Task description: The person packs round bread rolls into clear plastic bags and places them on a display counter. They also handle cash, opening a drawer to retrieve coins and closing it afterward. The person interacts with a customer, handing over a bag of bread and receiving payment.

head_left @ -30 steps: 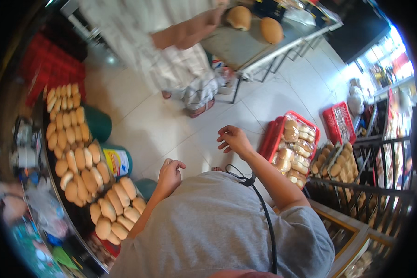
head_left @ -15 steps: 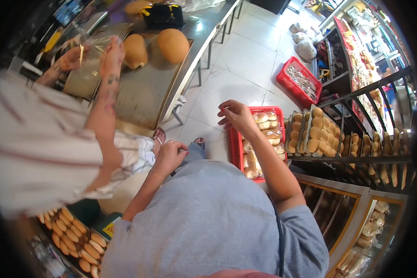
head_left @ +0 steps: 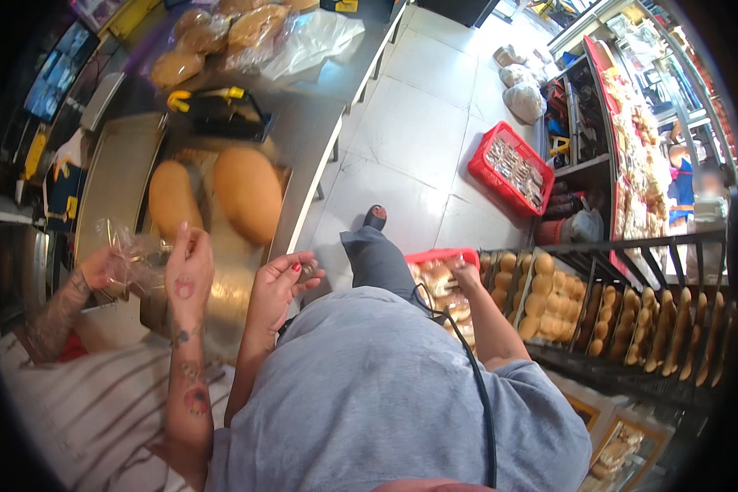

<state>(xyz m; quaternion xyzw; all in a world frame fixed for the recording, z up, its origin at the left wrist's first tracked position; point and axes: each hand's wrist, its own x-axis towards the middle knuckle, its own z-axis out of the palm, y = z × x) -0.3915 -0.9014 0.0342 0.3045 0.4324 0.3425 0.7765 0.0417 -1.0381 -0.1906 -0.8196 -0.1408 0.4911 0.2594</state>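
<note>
My left hand [head_left: 285, 280], with red nails, is raised beside the metal table's edge. Its fingers are loosely bent and apart, and nothing shows in them. My right hand [head_left: 467, 279] is low at the far right corner of a red crate [head_left: 444, 254] of bagged bread rolls [head_left: 453, 289]. Its fingers point downward and are mostly hidden, so whether they grip the rim is unclear. Close on my left, another person's tattooed hands [head_left: 190, 266] hold a clear plastic bag [head_left: 131, 258] beside two large brown loaves [head_left: 248, 195] on a tray.
A black rack [head_left: 631, 246] with trays of rolls [head_left: 549, 299] stands close on my right. On the tiled floor ahead lies another red crate [head_left: 512, 168], with white bags [head_left: 525, 102] beyond. The metal table [head_left: 307, 156] runs along the left. A dark cable [head_left: 471, 353] hangs across my front.
My view has shifted, and one leg is now stretched forward. My right hand has dropped to the crate's corner; my left has turned and opened somewhat. The other person's hands appear lower in view.
</note>
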